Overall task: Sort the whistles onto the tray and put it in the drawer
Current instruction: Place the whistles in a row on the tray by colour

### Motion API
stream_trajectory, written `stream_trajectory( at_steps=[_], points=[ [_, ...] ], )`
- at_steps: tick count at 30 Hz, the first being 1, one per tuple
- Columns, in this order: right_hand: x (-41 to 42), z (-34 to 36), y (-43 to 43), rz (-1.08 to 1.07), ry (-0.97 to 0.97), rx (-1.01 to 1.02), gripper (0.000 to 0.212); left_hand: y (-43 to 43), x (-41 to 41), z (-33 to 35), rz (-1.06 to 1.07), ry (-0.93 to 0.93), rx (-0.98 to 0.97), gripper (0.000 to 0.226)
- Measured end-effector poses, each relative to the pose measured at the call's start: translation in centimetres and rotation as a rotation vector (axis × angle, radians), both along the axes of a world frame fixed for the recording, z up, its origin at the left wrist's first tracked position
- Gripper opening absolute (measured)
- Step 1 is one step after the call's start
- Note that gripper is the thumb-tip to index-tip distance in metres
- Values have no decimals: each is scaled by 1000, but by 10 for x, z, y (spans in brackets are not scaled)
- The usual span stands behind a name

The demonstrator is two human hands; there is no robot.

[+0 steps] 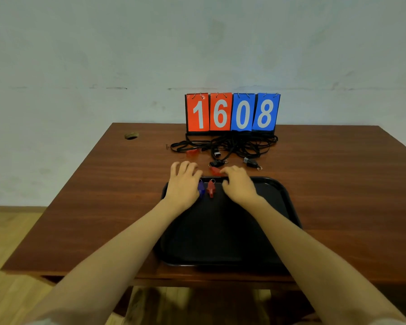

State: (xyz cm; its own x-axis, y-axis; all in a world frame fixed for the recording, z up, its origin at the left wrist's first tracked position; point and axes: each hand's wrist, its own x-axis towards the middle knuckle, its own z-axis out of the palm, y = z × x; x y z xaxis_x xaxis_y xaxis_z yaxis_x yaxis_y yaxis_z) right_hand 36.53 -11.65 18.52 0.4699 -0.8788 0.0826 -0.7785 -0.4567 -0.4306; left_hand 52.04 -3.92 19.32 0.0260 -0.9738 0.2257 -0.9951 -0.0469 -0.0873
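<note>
Forearms cross a black tray (277,202) holding a blue whistle (201,188) and a dark red whistle (211,188). Left hand (182,182) lies spread and loose; right hand (239,182) meets a bright red whistle (215,170), grip unclear.

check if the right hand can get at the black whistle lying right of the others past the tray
Probably yes. The black whistle lies on the table just beyond the right hand and a little to its right, and nothing stands between them; the cords lie behind it.
</note>
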Motion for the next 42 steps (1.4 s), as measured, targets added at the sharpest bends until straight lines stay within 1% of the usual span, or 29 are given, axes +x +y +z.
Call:
stream_trajectory(
  at_steps=[2, 5, 7, 10, 12, 14, 20, 23, 25, 30, 34, 36, 38, 40, 42],
  points=[
    [3, 5, -15, -26, 60, -75, 38, -19, 5, 6, 64, -63, 73, 47],
    [16, 8, -35, 6, 137, -50, 37, -48, 16, 8, 122, -113, 187, 45],
    [24, 7, -45, 24, 144, 18, 36, -66, 24, 6, 144, -64, 237, 43],
    [32, -3, -58, 44, 158, 91, 35, -89, 36, -1, 175, 78, 258, 42],
    [34, -9, -65, 43, 158, 112, 34, -102, 41, -7, 192, 154, 285, 46],
    [37, -12, -73, 38, 167, 112, 32, -113, 44, -14, 199, 189, 306, 49],
    [41, -15, -91, -9, 113, 204, 23, -141, 51, -27, 189, 177, 230, 52],
    [41, -18, -91, -11, 76, 201, 23, -151, 54, -29, 209, 156, 205, 53],
    [40, -19, -90, -2, 59, 193, 23, -155, 56, -29, 237, 160, 215, 50],
    [41, -16, -87, 4, 57, 198, 22, -151, 54, -28, 207, 104, 178, 38],
    [43, -12, -80, -3, 72, 187, 21, -135, 58, -20, 207, 62, 176, 44],
    [42, -10, -73, -21, 59, 169, 23, -120, 56, -12, 185, 94, 128, 46],
    [36, -10, -63, -71, 2, 160, 24, -101, 49, -1, 142, 165, 83, 43],
    [27, -11, -54, -131, -88, 135, 21, -79, 39, 10, 88, 276, 68, 41],
    [17, -10, -46, -178, -195, 108, 18, -58, 29, 18, 43, 395, 41, 45]
  ],
)
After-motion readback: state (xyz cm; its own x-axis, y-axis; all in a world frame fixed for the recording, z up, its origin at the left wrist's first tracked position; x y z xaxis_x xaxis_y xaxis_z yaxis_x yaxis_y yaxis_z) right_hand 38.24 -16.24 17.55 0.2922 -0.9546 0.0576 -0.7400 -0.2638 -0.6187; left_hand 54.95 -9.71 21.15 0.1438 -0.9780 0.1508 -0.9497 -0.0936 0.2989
